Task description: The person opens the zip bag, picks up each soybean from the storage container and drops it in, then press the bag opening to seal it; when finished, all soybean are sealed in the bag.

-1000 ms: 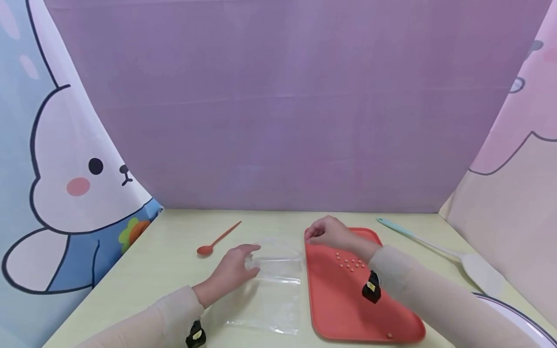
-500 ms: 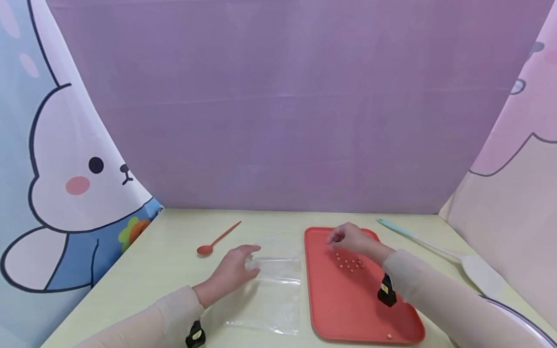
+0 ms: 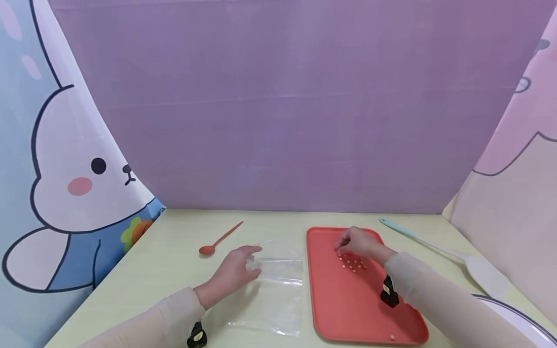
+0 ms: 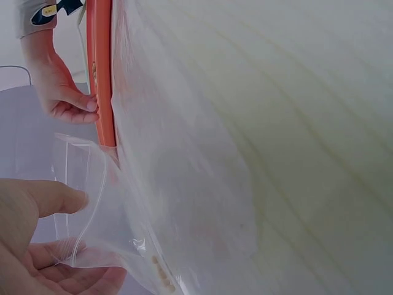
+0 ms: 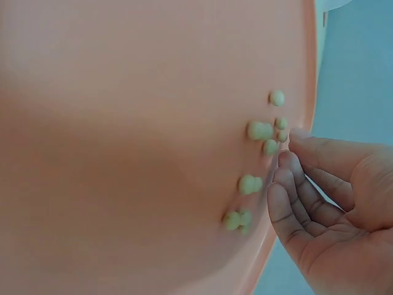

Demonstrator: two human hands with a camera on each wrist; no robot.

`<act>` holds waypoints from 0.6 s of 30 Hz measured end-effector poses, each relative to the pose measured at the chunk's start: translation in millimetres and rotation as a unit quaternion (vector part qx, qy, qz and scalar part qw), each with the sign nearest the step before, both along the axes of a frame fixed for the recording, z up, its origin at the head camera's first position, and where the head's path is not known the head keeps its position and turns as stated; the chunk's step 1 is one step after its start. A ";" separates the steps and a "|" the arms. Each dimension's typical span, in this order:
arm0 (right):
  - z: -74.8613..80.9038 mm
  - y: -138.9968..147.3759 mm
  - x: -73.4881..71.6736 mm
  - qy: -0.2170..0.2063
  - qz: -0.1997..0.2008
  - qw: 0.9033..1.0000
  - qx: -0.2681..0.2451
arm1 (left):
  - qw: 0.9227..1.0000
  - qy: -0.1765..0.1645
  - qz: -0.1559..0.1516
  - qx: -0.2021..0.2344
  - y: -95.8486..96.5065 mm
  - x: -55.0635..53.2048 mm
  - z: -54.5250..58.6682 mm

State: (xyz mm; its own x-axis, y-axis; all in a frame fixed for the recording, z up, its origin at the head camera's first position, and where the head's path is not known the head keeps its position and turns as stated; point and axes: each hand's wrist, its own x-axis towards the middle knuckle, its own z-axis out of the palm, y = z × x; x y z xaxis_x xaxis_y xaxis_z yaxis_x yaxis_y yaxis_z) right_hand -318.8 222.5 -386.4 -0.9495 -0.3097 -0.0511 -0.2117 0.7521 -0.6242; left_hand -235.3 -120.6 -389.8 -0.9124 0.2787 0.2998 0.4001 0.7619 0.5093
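In the head view my left hand (image 3: 232,270) holds the mouth of a clear zip bag (image 3: 278,299) lying on the table. The left wrist view shows the thumb apart from the fingers, with the film between them. Several beans (image 4: 163,275) show through the bag there. My right hand (image 3: 359,243) is over the far part of a red tray (image 3: 344,309), bent fingers beside a cluster of small pale round beans (image 5: 260,130). In the right wrist view the thumb and fingertips are close to the nearest beans, and no bean shows between them.
A red spoon (image 3: 208,250) lies left of the bag. A white spatula with a mint handle (image 3: 485,273) lies right of the tray. Part of a white dark-rimmed dish (image 3: 509,314) is at the near right. One lone bean (image 3: 392,337) sits near the tray's front edge.
My right hand has moved from the tray's far left corner, beside the bag, rightward and down to the bean cluster. My left hand has stayed at the bag.
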 end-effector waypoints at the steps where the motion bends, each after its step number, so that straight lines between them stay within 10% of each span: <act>1: -0.7 0.4 0.1 0.000 -0.001 1.000 0.003 | 1.000 0.001 0.000 0.000 -0.1 -0.3 -0.6; 18: 0.7 7.2 3.2 0.018 0.008 0.999 0.035 | 1.000 -0.002 0.007 -0.004 -0.8 -2.0 -3.6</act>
